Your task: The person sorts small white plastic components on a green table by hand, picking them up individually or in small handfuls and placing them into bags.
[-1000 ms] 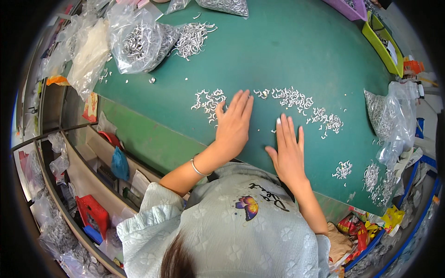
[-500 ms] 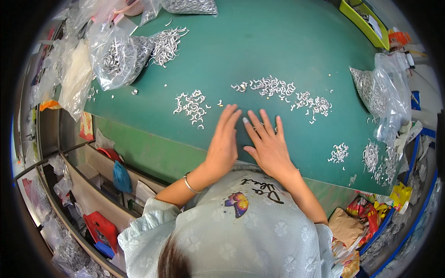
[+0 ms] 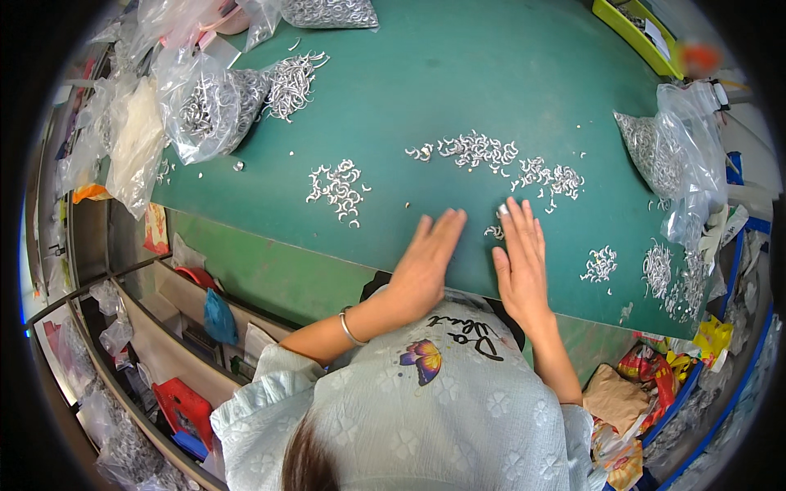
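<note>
Both my hands lie flat, palms down, on the green table top [image 3: 458,74] near its front edge. My left hand [image 3: 428,263] has its fingers together and holds nothing. My right hand [image 3: 519,260] is spread beside it, its fingertips touching a few small silver curved metal parts [image 3: 494,232]. A longer row of the same parts [image 3: 499,162] lies just beyond my fingers. Another small heap of parts [image 3: 336,186] sits to the left of my left hand.
Clear plastic bags of metal parts [image 3: 209,106] stand at the back left, another bag [image 3: 667,155] at the right. Small piles [image 3: 602,263] lie near the right front edge. A yellow-green tray [image 3: 634,29] is at the back right. Shelves with clutter [image 3: 184,401] sit below left.
Both hands have slid back toward the table's front edge and closer together. The view has shifted, so the parts now sit farther from my fingers.
</note>
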Demonstrator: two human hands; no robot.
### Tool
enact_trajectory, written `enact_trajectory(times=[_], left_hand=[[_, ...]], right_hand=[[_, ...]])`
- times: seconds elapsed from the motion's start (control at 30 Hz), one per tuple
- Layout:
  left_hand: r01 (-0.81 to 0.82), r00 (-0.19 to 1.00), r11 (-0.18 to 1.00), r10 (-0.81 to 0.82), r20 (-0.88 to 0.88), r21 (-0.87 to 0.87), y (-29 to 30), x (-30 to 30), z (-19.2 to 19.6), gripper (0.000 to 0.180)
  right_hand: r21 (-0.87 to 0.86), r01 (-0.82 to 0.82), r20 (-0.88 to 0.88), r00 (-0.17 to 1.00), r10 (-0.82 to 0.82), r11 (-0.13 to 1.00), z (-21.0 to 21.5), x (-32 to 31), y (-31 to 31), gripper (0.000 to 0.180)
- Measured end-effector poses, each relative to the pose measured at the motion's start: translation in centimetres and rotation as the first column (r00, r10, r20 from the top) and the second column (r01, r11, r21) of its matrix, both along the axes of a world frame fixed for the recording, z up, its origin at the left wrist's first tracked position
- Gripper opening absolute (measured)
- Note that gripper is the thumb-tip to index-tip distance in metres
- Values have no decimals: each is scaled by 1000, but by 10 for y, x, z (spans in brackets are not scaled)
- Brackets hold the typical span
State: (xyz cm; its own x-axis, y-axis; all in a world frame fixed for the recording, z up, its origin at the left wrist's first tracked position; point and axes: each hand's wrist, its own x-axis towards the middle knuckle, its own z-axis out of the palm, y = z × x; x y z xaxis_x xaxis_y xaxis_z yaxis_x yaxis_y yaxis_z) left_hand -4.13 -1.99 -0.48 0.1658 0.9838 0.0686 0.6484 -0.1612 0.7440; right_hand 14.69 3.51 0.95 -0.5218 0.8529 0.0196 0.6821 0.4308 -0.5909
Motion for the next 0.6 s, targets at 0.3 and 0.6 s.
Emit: enact_trajectory(times=[0.3,0.6], left_hand=[[-311,937,941,280,211,136,-3,-21,4,61],[-233,971,965,238,-34,120,3,-21,4,45]], right_hand=[[146,-194,300,943,143,970,-14,-49,-11,69],[129,136,398,900,-176,982,-13,37,-15,75]])
